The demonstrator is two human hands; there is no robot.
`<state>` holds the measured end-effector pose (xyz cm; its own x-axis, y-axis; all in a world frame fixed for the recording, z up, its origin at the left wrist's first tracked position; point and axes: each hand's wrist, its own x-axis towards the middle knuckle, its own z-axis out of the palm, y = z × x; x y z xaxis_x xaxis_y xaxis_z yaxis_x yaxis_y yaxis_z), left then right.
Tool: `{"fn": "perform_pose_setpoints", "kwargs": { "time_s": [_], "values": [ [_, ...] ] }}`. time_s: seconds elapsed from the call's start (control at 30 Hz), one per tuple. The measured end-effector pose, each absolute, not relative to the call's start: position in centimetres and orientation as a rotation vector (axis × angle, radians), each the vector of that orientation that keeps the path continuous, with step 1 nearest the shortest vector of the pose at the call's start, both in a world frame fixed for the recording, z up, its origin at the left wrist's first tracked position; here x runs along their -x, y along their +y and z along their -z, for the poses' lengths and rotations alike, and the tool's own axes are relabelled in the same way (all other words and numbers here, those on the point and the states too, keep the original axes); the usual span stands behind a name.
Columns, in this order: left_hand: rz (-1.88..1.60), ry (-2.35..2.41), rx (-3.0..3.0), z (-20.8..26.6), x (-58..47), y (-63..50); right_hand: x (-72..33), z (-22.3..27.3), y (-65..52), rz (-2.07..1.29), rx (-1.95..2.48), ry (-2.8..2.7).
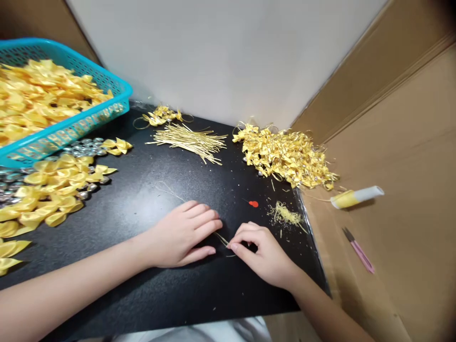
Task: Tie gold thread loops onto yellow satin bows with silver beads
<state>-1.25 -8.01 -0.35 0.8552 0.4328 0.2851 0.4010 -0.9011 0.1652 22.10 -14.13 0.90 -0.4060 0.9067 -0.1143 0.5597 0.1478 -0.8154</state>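
A thin gold cord (pixel 221 238) lies across the black table, passing beneath my left hand (pixel 183 232) and emerging between my two hands. My left hand rests palm down over it with the fingers stretched out and the thumb apart. Thumb and forefinger of my right hand (pixel 261 251) pinch the cord near its end, just above the tabletop. A thin loop of it shows beyond my left fingers. Close to my right hand lie a small red tab (pixel 253 204) and a heap of yellow thread clippings (pixel 287 214).
A blue basket (pixel 124 92) of yellow ribbon bows stands at left. Before it lie loose bows (pixel 53 190) and silvery bells (pixel 87 147). Cut gold cords (pixel 190 140) and finished-looking bow pieces (pixel 285 154) sit at the back. Thread snips (pixel 359 251) and a thread spool (pixel 356 196) lie on cardboard at right.
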Motion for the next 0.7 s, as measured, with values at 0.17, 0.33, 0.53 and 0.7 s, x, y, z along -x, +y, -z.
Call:
{"fn": "perform_pose_setpoints", "kwargs": {
  "time_s": [0.17, 0.33, 0.53, 0.7],
  "values": [
    [-0.29, 1.319, -2.769, -0.3, 8.4, -5.0, -21.9, -0.9, -14.5, -1.178, 1.438, -2.047],
    [-0.071, 1.445, -2.685, 1.0, 13.1, -4.8, -21.9, -0.6, -14.9, -1.146, 1.431, -2.089],
    [-0.11, 1.441, -2.779, 1.0, 12.3, -5.2, -22.3, -0.2, -15.6, -1.073, 1.425, -2.098],
    [-0.061, 1.519, -2.85, 0.9, 11.8, -5.3, -23.0, -0.2, -16.1, -1.026, 1.459, -2.097]
  ]
}}
